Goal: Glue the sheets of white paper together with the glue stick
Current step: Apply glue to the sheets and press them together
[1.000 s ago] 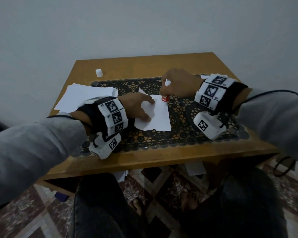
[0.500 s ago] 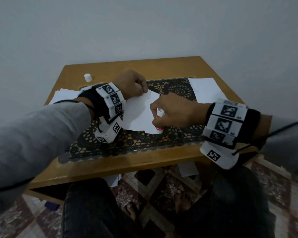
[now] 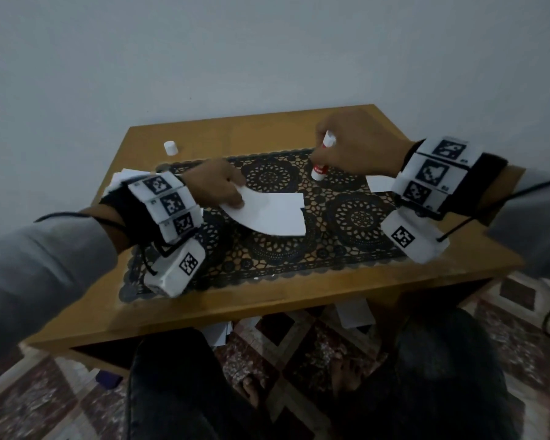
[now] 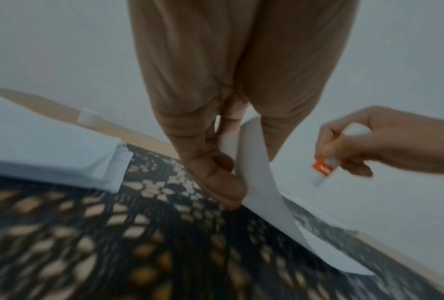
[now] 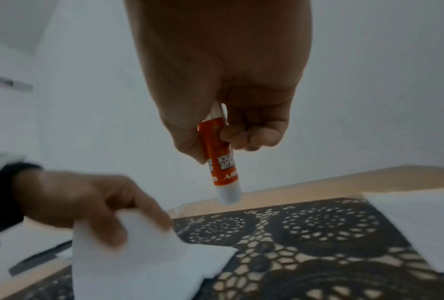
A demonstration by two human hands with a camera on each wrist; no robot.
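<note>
Worktop carries a lace mat. Over mat centre, left hand pinches the paper sheet by its left edge. Right hand grips the glue stick upright, beyond the sheet's far right corner, clear of it.

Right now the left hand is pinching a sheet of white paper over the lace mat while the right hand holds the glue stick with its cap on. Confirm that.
Not quite: the cap is off, standing on the table at the far left, as the head view shows. The rest holds: the left hand pinches the sheet of white paper over the lace mat, and the right hand holds the glue stick.
</note>
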